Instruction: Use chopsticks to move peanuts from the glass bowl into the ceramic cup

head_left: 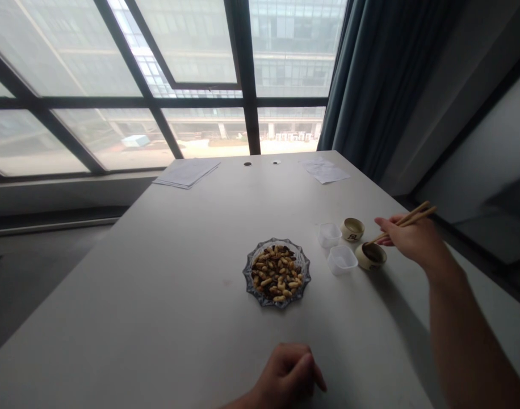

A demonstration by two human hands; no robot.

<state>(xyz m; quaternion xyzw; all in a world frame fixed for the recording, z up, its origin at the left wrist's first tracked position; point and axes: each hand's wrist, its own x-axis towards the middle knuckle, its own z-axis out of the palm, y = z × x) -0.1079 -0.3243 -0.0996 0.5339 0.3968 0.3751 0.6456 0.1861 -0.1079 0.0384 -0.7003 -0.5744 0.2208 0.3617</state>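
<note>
My right hand (407, 238) grips a pair of wooden chopsticks (417, 215), their lower ends dipping into a small cream-coloured bowl (373, 263) with a dark inside. Just behind that bowl stands a matching one (352, 229) with a dark mark on its side. To their left are two clear plastic containers, a nearer one (342, 261) and a farther one (329, 235). At the bottom of the view my left hand (288, 372) rests on the table with fingers curled in. Beyond it sits a scalloped glass dish (249, 279) holding peanuts (277, 271) mixed with darker pieces.
The white table (179, 267) reaches to the windows. Papers lie at its far left (189, 171) and a crumpled sheet (325, 170) at its far right. Two small round fittings (247, 164) sit near the back edge. A dark blue curtain (370, 85) hangs at the right.
</note>
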